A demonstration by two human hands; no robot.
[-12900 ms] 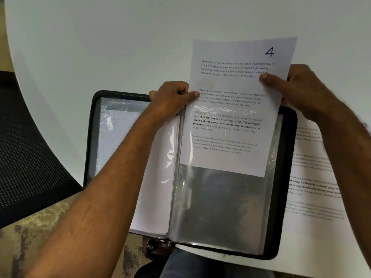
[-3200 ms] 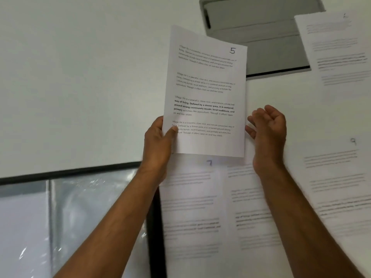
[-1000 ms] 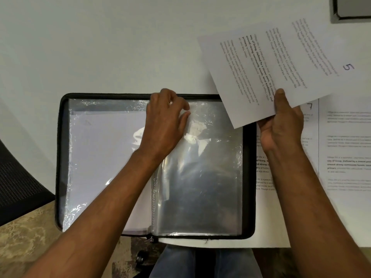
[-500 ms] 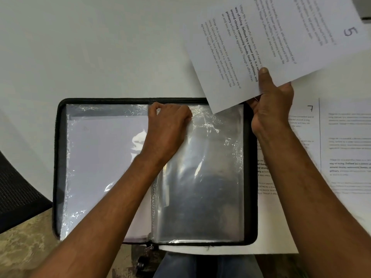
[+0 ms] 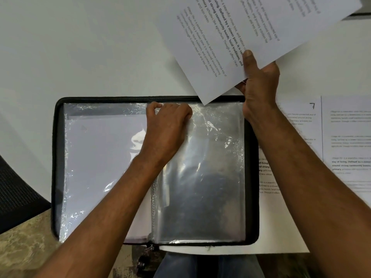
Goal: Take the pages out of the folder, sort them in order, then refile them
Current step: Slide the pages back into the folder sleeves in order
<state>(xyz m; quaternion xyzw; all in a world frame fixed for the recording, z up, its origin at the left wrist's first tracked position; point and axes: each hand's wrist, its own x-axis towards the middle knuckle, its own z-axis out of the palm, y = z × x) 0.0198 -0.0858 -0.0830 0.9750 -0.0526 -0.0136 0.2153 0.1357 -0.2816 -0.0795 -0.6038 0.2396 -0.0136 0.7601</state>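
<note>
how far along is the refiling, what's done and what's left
Done: pages are out on the table, and the folder's left sleeves already show white paper. In hand: the right hand holds a printed page above the folder while the left hand pinches the top of an empty sleeve. Left: slide this page in, then file page 7 and the sheets beside it.

The open folder [image 5: 56, 167] lies on the table [image 5: 80, 47], near its front edge. Loose pages [image 5: 345, 137] lie just right of it. A held page [image 5: 251, 33] hangs above the folder's far right corner
</note>
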